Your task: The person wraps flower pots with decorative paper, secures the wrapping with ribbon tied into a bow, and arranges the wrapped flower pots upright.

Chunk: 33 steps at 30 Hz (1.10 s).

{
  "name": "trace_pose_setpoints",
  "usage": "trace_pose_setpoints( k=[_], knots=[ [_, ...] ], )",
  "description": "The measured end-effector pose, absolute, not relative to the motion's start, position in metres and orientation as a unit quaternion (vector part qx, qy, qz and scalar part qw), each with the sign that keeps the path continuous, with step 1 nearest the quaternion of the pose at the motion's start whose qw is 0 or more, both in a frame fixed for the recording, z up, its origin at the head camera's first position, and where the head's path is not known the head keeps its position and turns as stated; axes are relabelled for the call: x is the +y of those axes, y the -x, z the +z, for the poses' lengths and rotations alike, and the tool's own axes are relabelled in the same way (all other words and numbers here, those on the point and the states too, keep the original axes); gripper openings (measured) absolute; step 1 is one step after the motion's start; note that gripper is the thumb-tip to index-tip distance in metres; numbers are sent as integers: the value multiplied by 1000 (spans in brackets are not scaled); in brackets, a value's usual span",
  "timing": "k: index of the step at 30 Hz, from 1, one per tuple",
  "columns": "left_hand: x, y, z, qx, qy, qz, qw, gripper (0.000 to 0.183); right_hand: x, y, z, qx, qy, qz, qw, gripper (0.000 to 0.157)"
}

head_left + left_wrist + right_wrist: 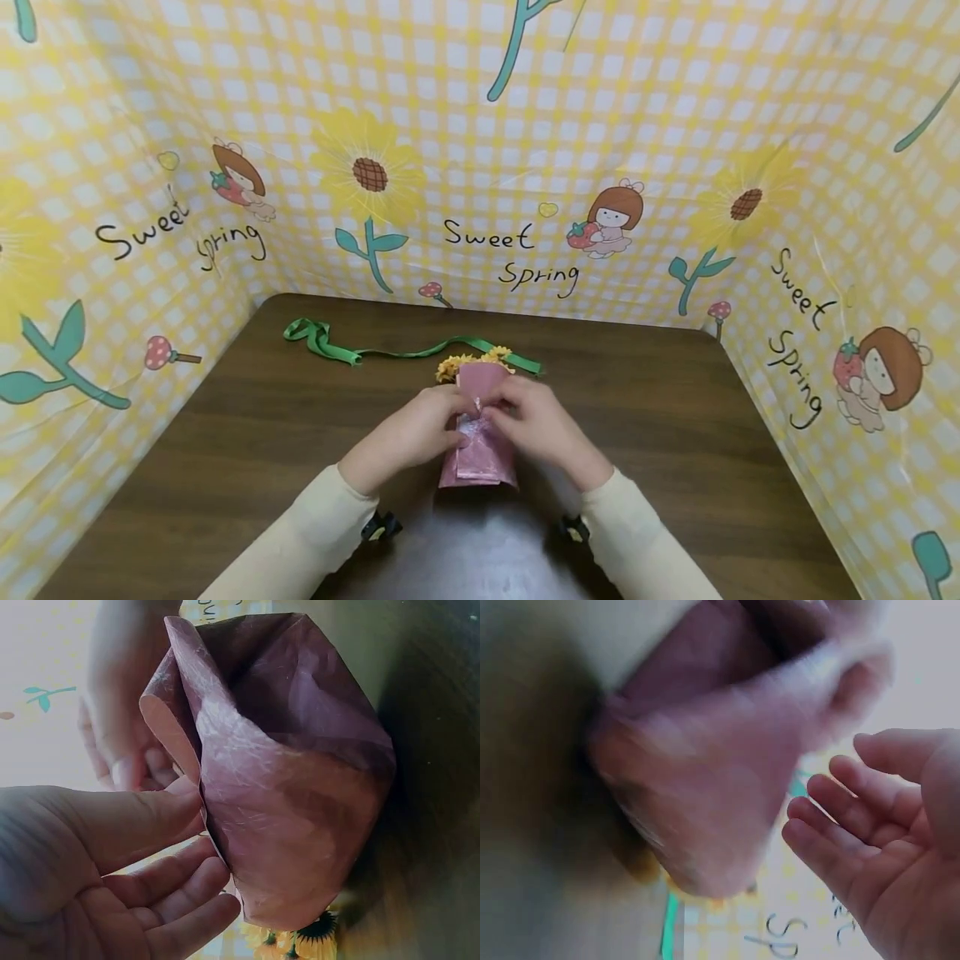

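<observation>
A pink wrapping paper [483, 462], folded round yellow artificial flowers [455, 367], lies on the table in front of me. My left hand [412, 429] pinches the paper's overlapping edge between thumb and fingers. In the left wrist view the paper [292, 802] bulges out at its open bottom end, and a yellow flower [319, 937] shows past the other end. My right hand [543, 421] is beside the paper's upper fold. The right wrist view shows that hand [885, 832] with its fingers loosely bent and nothing between them, a little apart from the blurred paper.
A green ribbon [330, 350] lies loosely across the back of the dark wooden table [637, 483], one end behind the flowers. Yellow checked cloth [480, 142] with printed flowers and lettering walls the table at the back and both sides.
</observation>
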<state>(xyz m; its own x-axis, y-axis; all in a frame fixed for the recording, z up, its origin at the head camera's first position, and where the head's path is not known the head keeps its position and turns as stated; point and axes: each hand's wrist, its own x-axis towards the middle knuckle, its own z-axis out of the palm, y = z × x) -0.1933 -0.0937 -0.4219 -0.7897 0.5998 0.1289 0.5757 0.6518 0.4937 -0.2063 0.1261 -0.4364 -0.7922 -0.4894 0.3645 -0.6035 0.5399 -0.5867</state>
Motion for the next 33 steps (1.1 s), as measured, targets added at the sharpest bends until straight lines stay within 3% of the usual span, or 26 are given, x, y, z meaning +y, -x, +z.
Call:
trace_pose_setpoints(
  k=[6,13,17,25,33],
  knots=[
    [-94,191,-418,916,-312,251,38,24,155,272,-434,-922,-160,347,70,14],
    [-92,188,-418,923,-292,247,53,24,171,323,-476,-977,-123,170,-37,20],
    [-91,187,-418,923,-288,250,54,24,171,329,-487,-978,-147,141,-34,8],
    [-89,186,-419,920,-300,248,46,24,206,329,-458,-979,-150,129,44,9],
    [-90,186,-417,924,-294,237,50,25,269,311,-444,-982,-125,133,47,19]
  ],
)
